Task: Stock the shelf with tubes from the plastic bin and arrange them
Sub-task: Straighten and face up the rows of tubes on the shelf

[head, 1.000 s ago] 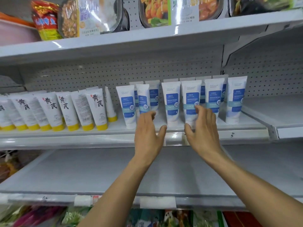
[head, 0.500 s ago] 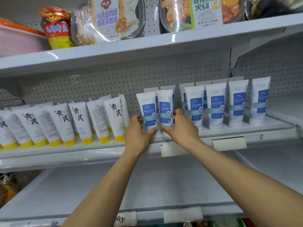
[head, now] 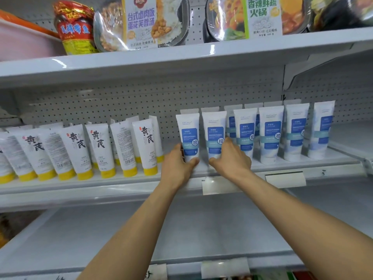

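White metal shelving with a pegboard back fills the view.

Middle shelf carries two product groups, all standing cap-down.
- Left group: yellow-capped tubes, white with black characters. Most lean with their tops to the left, and some are turned back-side out.
- Right group: blue-label tubes, upright in a front row, with more tube tops showing behind.

Left hand grips the leftmost blue tube low down. The thumb lies across the front at the cap, and the fingers curl round the left side and behind.

Right hand grips the second blue tube in mirror fashion. The thumb is at the front base, and the fingers wrap the right side at label height.

Both held tubes are upright, just beside each other with a narrow gap between. The thumbs cover their caps, so I cannot tell whether they rest on the shelf. The gap between the leftmost blue tube and the yellow group is wider.

Top shelf holds:
- a pink plastic bin at far left, only partly in frame
- a red and yellow packet
- wrapped meal trays

Both forearms cross above a grey lower shelf. A clear label holder hangs on the middle shelf's front edge under the right wrist.
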{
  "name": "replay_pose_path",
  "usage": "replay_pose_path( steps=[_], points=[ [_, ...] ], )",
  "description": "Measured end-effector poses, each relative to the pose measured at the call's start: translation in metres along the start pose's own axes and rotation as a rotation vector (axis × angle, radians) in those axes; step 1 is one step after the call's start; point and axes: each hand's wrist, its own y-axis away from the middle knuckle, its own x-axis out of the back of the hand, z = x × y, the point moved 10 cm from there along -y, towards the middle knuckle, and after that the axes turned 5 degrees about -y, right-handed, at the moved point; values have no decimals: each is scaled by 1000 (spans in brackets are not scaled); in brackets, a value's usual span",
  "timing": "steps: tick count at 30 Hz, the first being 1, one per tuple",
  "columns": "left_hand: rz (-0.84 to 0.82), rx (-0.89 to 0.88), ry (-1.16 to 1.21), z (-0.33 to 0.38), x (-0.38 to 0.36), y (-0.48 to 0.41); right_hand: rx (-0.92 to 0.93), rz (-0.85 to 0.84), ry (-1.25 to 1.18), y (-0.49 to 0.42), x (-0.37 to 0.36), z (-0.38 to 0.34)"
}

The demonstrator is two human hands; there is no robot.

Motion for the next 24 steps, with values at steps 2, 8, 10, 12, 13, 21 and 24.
replay_pose_path(
  steps=[2, 8, 10, 12, 13, 21, 24],
  points=[
    [2, 3, -9, 2, 0, 0, -9, -15, -9, 0, 1, 3],
    [14, 9, -26, 5, 0, 2, 10, -62, -39, -2, -1, 4],
    [13, 9, -27, 6, 0, 3, 13, -72, -37, -3, -1, 4],
    [17, 6, -33, 8, -1, 5, 14, -80, -40, -5, -2, 5],
    [20, 5, -30, 8, -1, 5, 15, -83, -41, -5, -2, 5],
    [29, 0, -7, 10, -3, 6, 24, -104, -54, -5, -2, 6],
    [37, 9, -13, 8, -4, 5, 32, -107, -62, -4, -1, 6]
  ],
)
